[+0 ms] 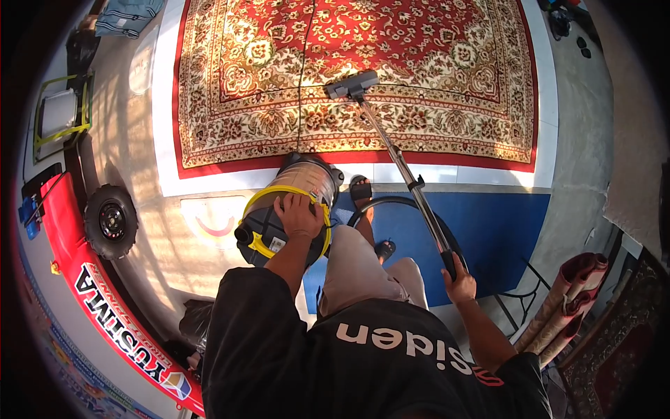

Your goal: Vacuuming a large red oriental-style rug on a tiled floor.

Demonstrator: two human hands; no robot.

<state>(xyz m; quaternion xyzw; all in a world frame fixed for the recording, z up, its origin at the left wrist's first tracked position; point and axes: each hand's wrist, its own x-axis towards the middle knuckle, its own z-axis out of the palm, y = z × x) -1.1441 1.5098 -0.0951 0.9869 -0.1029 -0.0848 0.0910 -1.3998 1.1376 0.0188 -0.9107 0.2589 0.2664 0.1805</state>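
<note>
My left hand point(302, 213) grips the top of a drum vacuum cleaner point(305, 180) near its yellow rim; what its fingertips hold is partly hidden. The drum lies tilted or on its side, its metal body pointing away from me. My right hand point(460, 283) is closed around the black grip of a chrome vacuum wand point(387, 141). At the wand's far end, a grey floor nozzle point(352, 85) rests on a red and cream patterned carpet point(251, 131). A black hose point(384, 201) loops beside the wand.
A blue mat point(487, 225) lies under my sandalled feet. A thin black cord point(301, 105) crosses the carpet. To the left are a black wheel point(111, 221) and a long red cylinder point(99, 283) bearing writing. Rolled carpets point(568, 309) stand at the right.
</note>
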